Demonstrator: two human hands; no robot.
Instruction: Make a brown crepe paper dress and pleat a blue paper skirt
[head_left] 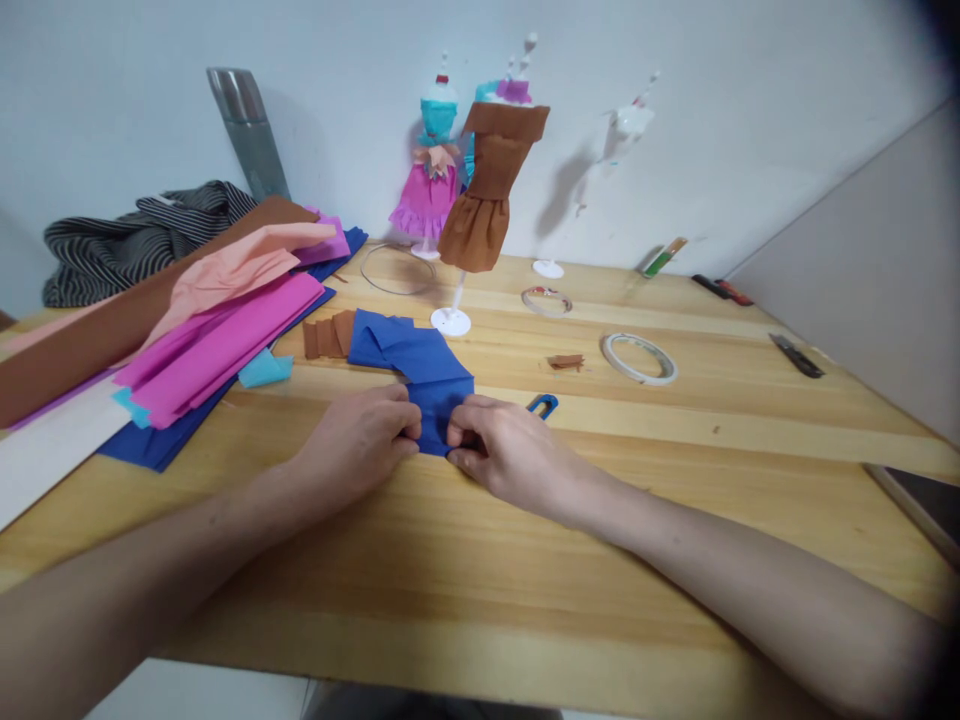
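Note:
A strip of blue crepe paper (pixel 442 392) lies bent on the wooden table, its near end between my two hands. My left hand (pixel 373 428) is closed on the left edge of that end, fingers curled. On the opposite edge, my right hand (pixel 501 440) pinches the paper between thumb and fingers. Just beyond the right knuckles, a blue-handled tool (pixel 544 405) is partly covered by the hand. Pleated brown paper (pixel 330 335) touches the far left end of the blue strip. A small dress form in a brown paper dress (pixel 495 170) stands behind.
Stacked coloured crepe paper (pixel 232 340) covers the table's left side, near a striped cloth (pixel 142 240) and a flask (pixel 247 130). Another dressed form (pixel 435 170) and a bare white one (pixel 626 130) stand at the back. A tape roll (pixel 640 360) and a box cutter (pixel 796 355) lie rightward.

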